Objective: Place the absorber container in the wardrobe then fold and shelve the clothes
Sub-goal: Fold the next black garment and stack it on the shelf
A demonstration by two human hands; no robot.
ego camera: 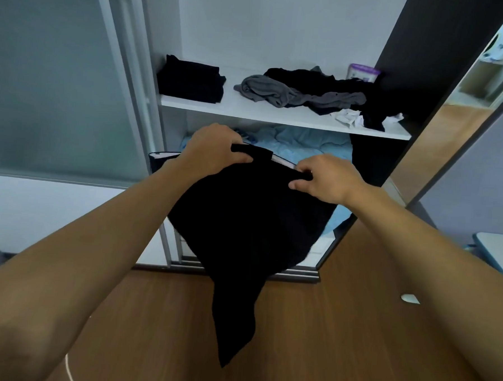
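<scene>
A black garment (pixel 248 234) hangs in front of the open wardrobe, its lower end dangling over the wooden floor. My left hand (pixel 214 152) grips its top edge on the left. My right hand (pixel 323 178) pinches the same edge on the right. On the white shelf (pixel 248 110) a folded black stack (pixel 192 81) lies at the left. A loose heap of grey and black clothes (pixel 308 91) spreads across the right. The absorber container (pixel 363 72), white with a purple lid, stands at the shelf's back right corner, partly hidden by the heap.
Light blue fabric (pixel 308 143) fills the compartment under the shelf. A frosted sliding door (pixel 55 78) stands at the left, a mirrored door (pixel 458 119) at the right. Wooden floor (pixel 324 339) stretches below, with a small white object (pixel 410 298) on it.
</scene>
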